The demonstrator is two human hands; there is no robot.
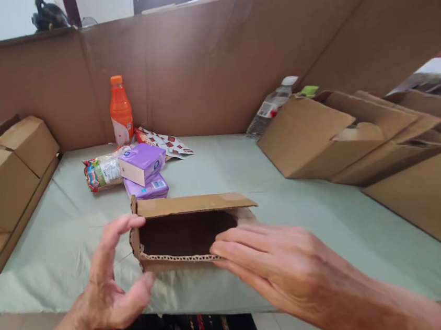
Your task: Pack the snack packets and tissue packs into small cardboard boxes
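Observation:
A small open cardboard box (193,204) stands near the front edge of the table, its opening facing up and its far flap raised. My left hand (111,287) is beside the box's left end, fingers spread and curved, a fingertip touching the top left corner. My right hand (270,264) lies over the box's near right rim, fingers stretched out flat and together, resting on the corrugated edge. Neither hand holds anything.
Behind the box lie two purple packs (143,162), a snack bag (103,172), a patterned packet (169,144) and an orange bottle (120,110). Cardboard boxes (4,172) stack at left, flattened ones (343,131) and a clear bottle (273,104) at right. A cardboard wall (210,66) rings the green-covered table (308,218).

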